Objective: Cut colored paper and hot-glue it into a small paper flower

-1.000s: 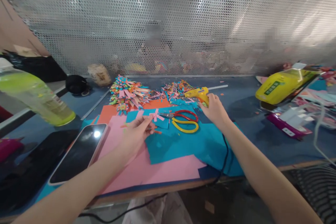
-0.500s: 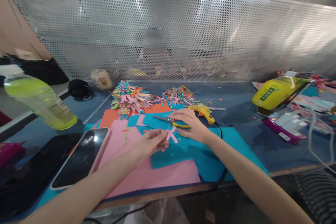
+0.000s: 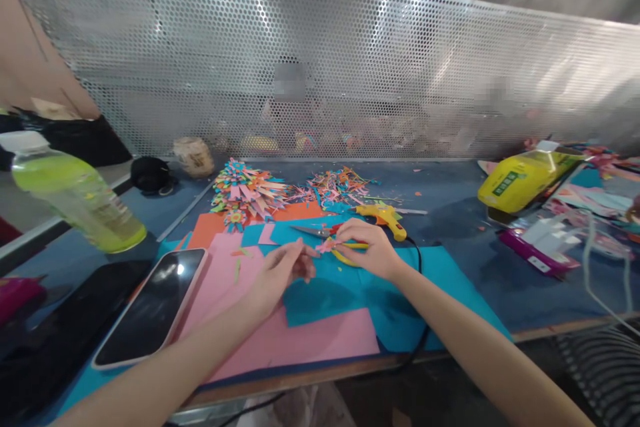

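Note:
Over the middle of the blue paper (image 3: 325, 287), my right hand (image 3: 369, 248) pinches a small pink paper strip piece (image 3: 326, 246) at its fingertips. Scissors (image 3: 310, 231) with yellow handles lie beneath that hand, blades pointing left; part of the handles is hidden. My left hand (image 3: 286, 270) is just left of the pink piece, its fingers loosely bent and apart, with nothing visible in them. A yellow glue gun (image 3: 383, 217) rests just beyond my right hand. Pink sheets (image 3: 320, 343) lie under the blue paper.
A colourful cone of paper strips (image 3: 245, 193) stands behind, beside a heap of paper scraps (image 3: 335, 187). To the left are a phone (image 3: 153, 307) and a green drink bottle (image 3: 75, 193). A yellow bottle (image 3: 517, 183) lies right. A perforated metal panel (image 3: 320, 67) borders the back.
The pink paper strip piece has passed from my left fingertips to my right. My left hand has drawn slightly left and loosened. The scissors stay about where they were.

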Available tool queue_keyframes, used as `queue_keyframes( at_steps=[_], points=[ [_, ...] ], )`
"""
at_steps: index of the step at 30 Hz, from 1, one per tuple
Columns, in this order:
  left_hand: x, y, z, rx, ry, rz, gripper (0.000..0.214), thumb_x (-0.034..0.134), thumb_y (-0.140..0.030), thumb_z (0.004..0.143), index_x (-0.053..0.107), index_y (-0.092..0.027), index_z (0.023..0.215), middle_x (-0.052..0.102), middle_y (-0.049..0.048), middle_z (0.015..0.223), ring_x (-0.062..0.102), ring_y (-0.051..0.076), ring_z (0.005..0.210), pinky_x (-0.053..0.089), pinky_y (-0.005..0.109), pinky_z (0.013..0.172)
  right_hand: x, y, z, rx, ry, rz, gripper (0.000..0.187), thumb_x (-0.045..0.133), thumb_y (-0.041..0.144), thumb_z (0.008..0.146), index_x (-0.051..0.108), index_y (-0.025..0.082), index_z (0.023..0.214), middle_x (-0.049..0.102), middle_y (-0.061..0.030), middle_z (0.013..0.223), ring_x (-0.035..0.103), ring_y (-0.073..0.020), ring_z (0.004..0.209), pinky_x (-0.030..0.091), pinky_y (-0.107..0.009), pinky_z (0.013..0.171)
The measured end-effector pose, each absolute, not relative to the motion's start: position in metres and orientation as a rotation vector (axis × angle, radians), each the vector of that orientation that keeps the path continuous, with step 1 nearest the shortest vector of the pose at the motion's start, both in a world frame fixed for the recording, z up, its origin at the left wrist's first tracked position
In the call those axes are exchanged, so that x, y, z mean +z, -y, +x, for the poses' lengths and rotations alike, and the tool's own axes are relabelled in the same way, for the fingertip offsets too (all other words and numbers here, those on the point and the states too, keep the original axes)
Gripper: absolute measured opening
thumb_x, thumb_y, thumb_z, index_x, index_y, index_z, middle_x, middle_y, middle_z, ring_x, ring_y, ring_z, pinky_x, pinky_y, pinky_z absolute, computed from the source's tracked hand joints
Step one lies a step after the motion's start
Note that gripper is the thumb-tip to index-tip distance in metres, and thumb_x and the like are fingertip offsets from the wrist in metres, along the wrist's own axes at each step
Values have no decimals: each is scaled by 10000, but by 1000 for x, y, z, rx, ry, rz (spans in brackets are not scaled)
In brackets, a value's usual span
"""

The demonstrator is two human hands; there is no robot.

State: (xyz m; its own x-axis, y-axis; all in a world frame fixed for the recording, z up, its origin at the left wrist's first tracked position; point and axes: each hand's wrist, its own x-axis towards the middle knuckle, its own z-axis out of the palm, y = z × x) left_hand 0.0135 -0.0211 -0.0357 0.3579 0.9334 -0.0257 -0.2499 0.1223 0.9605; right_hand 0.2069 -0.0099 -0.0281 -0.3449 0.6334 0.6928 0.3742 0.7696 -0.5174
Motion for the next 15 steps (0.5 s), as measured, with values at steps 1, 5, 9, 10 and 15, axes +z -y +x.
queue_keyframes(
  at_steps=[1, 5, 9, 10, 15],
  points=[
    [-33, 22, 11, 1091, -823, 1194, 266, 496, -404, 793, 592, -170, 711, 552, -2, 591, 520, 121, 563, 429, 249, 563, -29, 9, 207, 358, 1928, -800, 92, 580, 242, 764, 619, 164, 736, 612, -60, 753, 569, -143, 739, 479, -282, 675],
    [-24, 29, 0, 1413, -821, 1433, 207, 433, -330, 838, 554, -197, 735, 543, 5, 676, 532, 134, 648, 448, 268, 647, -33, 6, 207, 494, 1838, -1000, 141, 575, 273, 750, 592, 155, 674, 589, -37, 690, 521, -117, 613, 437, -247, 557],
    [-26, 32, -10, 1528, -720, 1901, 156, 501, -174, 786, 555, -239, 917, 595, 47, 922, 559, 194, 918, 422, 345, 838, -34, 7, 205, 625, 1821, -1147, 141, 574, 255, 735, 582, 143, 650, 587, -30, 686, 505, -103, 593, 409, -227, 530],
    [-28, 32, -11, 1475, -656, 2055, 268, 539, -138, 749, 534, -255, 989, 594, 57, 1002, 544, 213, 986, 409, 367, 869, -33, 8, 203, 652, 1825, -1163, 129, 574, 241, 731, 581, 140, 650, 586, -29, 687, 503, -101, 590, 406, -225, 530],
    [-35, 34, -12, 1248, -494, 2457, 637, 600, -75, 656, 377, -290, 1212, 538, 88, 1224, 496, 247, 1114, 355, 430, 936, -29, 17, 197, 738, 1918, -1113, 101, 548, 197, 743, 599, 130, 686, 591, -28, 672, 510, -110, 608, 405, -230, 546]
  ],
)
